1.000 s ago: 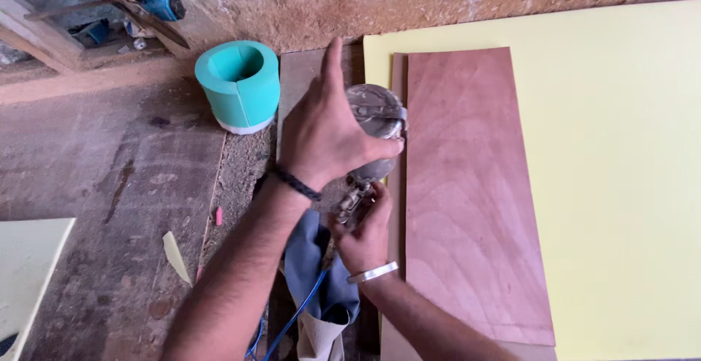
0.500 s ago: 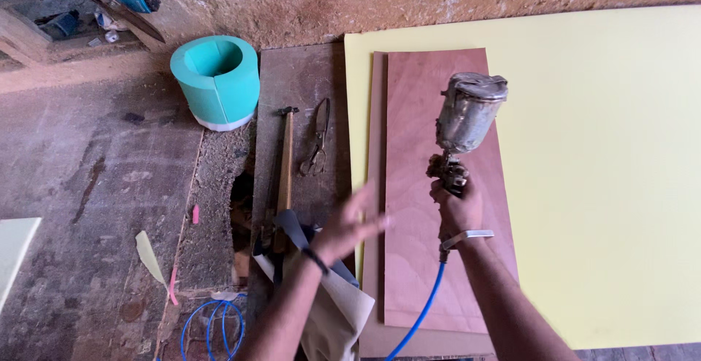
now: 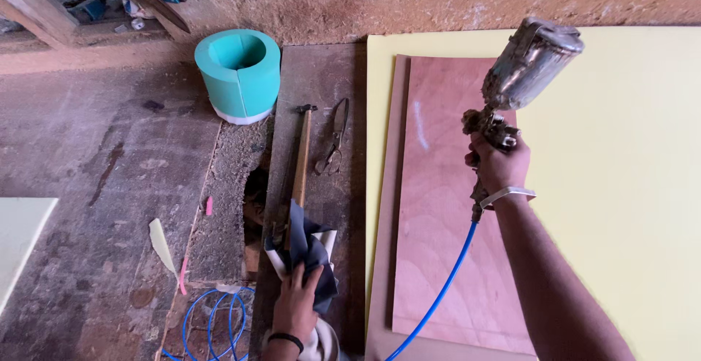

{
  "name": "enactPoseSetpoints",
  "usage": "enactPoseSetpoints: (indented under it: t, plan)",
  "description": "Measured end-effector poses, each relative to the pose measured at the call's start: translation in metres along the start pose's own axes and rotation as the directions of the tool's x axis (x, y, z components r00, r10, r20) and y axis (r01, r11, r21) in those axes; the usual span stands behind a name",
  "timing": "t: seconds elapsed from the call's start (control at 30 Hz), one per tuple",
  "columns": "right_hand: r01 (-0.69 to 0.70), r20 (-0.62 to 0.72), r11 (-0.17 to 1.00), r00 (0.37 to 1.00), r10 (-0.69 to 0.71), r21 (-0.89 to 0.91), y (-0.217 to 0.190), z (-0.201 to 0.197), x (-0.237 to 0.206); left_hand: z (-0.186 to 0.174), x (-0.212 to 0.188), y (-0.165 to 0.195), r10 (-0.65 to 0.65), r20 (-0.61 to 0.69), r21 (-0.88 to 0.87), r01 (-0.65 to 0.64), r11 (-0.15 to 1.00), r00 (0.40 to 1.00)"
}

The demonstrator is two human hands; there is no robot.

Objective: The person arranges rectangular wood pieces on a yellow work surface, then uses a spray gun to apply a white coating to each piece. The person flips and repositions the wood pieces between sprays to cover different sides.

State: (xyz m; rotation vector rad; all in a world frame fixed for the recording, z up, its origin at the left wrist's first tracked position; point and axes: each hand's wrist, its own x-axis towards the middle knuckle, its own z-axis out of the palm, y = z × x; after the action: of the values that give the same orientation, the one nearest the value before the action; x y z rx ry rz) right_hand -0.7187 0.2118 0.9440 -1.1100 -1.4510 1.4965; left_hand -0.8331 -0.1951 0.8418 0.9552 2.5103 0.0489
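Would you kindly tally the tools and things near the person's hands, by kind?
Spray gun: 1
Hammer: 1
Shears: 1
Rag: 1
Wood panel: 1
Teal tub: 1
Total: 6

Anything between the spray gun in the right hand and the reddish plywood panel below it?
Nothing visible. The right hand holds the metal spray gun over the reddish-brown plywood panel, with only its blue air hose trailing across the panel's lower part. The left hand rests on a dark cloth, off to the side.
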Motion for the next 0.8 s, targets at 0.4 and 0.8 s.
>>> enactPoseSetpoints:
  t: [0.4, 0.8]
  plan:
    - [0.178, -0.073, 0.984, 0.982, -0.176, 0.013, -0.014, -0.017, 0.038, -0.051, 0.075, 0.017, 0.114, -0.039, 0.107, -0.109, 0.988, 0.993]
    - [0.244, -0.248, 0.966, 0.934, -0.257, -0.082, -0.025, -0.099, 0.051, -0.015, 0.06, 0.011, 0.17, -0.38, -0.013, -0.189, 0.982, 0.909]
